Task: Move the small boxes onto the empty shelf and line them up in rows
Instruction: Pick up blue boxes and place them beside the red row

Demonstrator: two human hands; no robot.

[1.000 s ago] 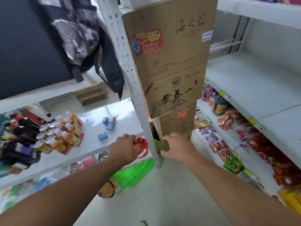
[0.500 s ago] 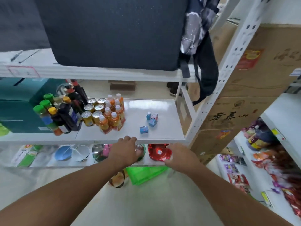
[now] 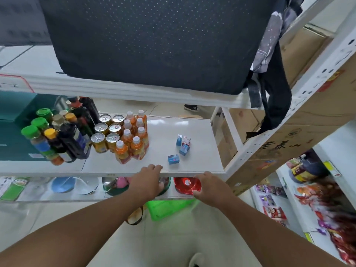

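Note:
Several small blue boxes sit on the white middle shelf, right of the drinks. One small box lies alone near the front edge. A cluster of three stands just behind it. My left hand hovers at the shelf's front edge, fingertips touching the lip, a short way left of the lone box. Lower and to the right, my right hand is in front of the shelf below. Both hands are loosely curled, backs toward me, and I see nothing held in them.
Orange bottles, cans and dark bottles fill the shelf's left part. A black bag lies on the shelf above. Bowls and a red packet sit below, a green basket on the floor, cardboard cartons to the right.
My view swung left from the stacked cartons to the drinks shelf. Both hands stayed out in front and now sit at that shelf's front edge.

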